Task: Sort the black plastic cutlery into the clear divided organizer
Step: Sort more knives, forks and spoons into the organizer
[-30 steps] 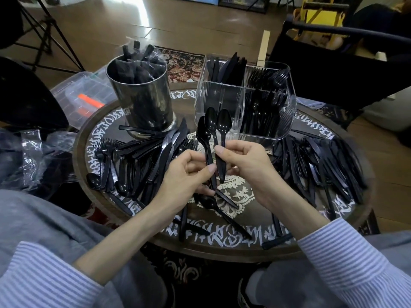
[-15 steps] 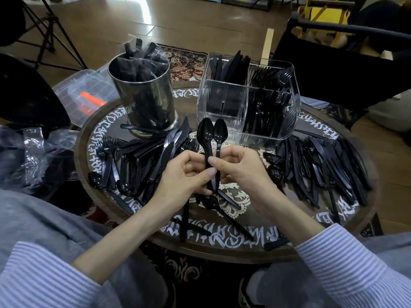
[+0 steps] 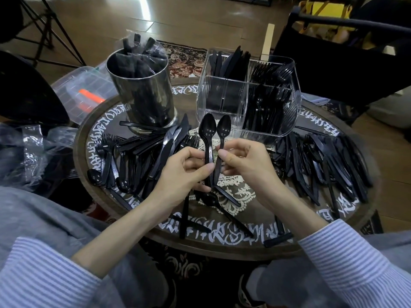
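Two black plastic spoons stand upright above the table's middle, bowls up. My left hand [image 3: 182,172] pinches the handle of the left spoon [image 3: 207,138]. My right hand [image 3: 246,161] pinches the handle of the right spoon [image 3: 222,138]. Just behind them stands the clear divided organizer [image 3: 222,94]: knives in its back left section, forks in the back right, spoons in the front right, the front left looks bare. Loose black cutlery lies in a pile at the left [image 3: 142,158] and another at the right [image 3: 329,165].
A shiny metal cylinder [image 3: 142,94] full of wrapped black cutlery stands at the back left of the round patterned table [image 3: 222,245]. A few single pieces lie near the front edge. A clear plastic box [image 3: 84,90] and crumpled wrappers [image 3: 31,152] sit off the table's left.
A second ago my hands held three spoons fanned apart; now two bowls show, close together. The hands moved slightly nearer each other and lower.
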